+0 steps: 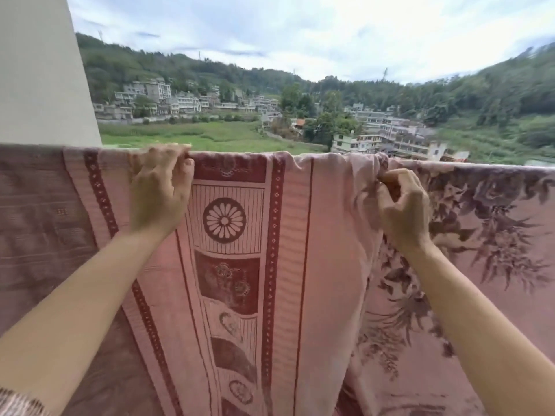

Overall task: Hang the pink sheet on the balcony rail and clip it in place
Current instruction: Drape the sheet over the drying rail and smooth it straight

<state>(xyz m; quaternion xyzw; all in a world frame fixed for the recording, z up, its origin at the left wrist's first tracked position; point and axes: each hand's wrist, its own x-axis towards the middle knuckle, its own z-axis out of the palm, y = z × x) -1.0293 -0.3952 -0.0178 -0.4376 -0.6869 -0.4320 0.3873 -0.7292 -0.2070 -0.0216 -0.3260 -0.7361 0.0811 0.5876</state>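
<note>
The pink sheet [288, 265] with dark red borders and flower patterns hangs over the balcony rail, which it covers across the whole view. My left hand [159, 193] grips the sheet's top fold at the rail, fingers curled over the edge. To the right, my right hand [401, 205] pinches a bunched fold of the sheet just below the rail top. No clip shows in either hand or on the sheet.
A pale wall or pillar [39, 70] stands at the left behind the rail. Beyond the rail lie a green field, houses and wooded hills far below. A patterned sleeve [15, 403] shows at the bottom left corner.
</note>
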